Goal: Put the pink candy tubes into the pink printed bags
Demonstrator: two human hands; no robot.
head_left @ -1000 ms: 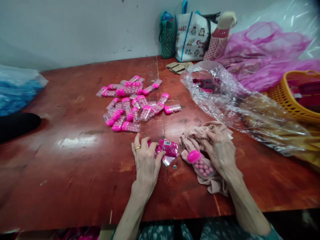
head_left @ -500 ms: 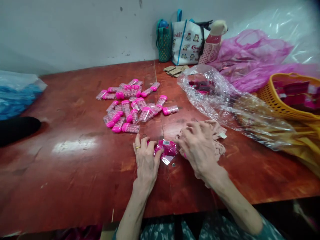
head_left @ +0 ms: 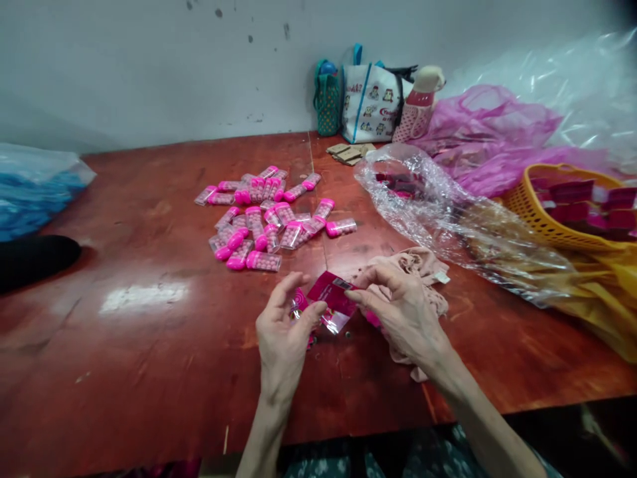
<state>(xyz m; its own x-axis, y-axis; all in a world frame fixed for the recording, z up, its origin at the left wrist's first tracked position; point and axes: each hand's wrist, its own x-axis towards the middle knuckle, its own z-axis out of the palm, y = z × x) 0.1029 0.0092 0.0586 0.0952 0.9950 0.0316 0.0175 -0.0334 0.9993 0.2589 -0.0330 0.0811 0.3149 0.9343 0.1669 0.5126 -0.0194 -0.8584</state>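
Between my hands, raised off the table, is a small magenta packet [head_left: 332, 295] with a dark printed label and a clear plastic end. My right hand [head_left: 398, 305] pinches its right edge between thumb and fingertips. The thumb of my left hand [head_left: 286, 325] presses on its left side, and the fingers curl behind. A pink patterned piece [head_left: 298, 302] shows inside my left hand; whether it is part of the packet I cannot tell. Something bright pink [head_left: 372, 318] shows under my right hand. A crumpled beige cloth [head_left: 423, 265] lies beneath and beyond that hand.
Several clear tubes with pink caps and beads [head_left: 263, 261] lie in a loose pile ahead. Rightward are a clear plastic bag [head_left: 423, 206], a yellow basket [head_left: 537, 209] and a pink bag [head_left: 492, 126]. A printed tote [head_left: 371, 99] stands by the wall; a blue-filled bag [head_left: 40, 192] sits left.
My right hand has left the beige cloth and now grips the packet's right edge. The packet has been lifted and tilted between both hands. The view has shifted slightly upward.
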